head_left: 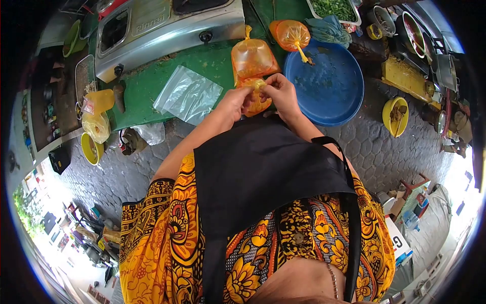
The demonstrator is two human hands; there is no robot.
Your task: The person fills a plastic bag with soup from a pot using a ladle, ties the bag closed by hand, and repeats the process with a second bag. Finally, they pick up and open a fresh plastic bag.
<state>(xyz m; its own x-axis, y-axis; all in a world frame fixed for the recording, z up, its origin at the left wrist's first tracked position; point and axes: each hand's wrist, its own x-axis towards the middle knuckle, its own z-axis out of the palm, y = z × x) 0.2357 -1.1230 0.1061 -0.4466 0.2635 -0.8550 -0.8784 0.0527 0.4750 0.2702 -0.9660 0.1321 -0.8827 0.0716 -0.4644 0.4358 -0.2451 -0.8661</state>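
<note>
My left hand (238, 103) and my right hand (281, 95) meet at the gathered neck of a clear plastic bag (259, 105) with orange contents. Both sets of fingers are closed in a pinch on its yellowish top; the exact fold between the fingertips is hidden. Just beyond stands a larger knotted bag of orange liquid (253, 60). Another tied orange bag (291, 35) lies farther back, its twisted neck hanging over the rim of a blue round tray (349, 104). Left of my hands, a flat clear zip bag (188, 95) lies on the green table (144, 93).
A silver gas stove (177, 38) takes up the table's back left. Behind the tray are a bundle of blue-green plastic bags (329, 31) and a tray of chopped greens (334, 9). A yellow jug (98, 101) sits at the left edge. A yellow bucket (395, 116) stands right.
</note>
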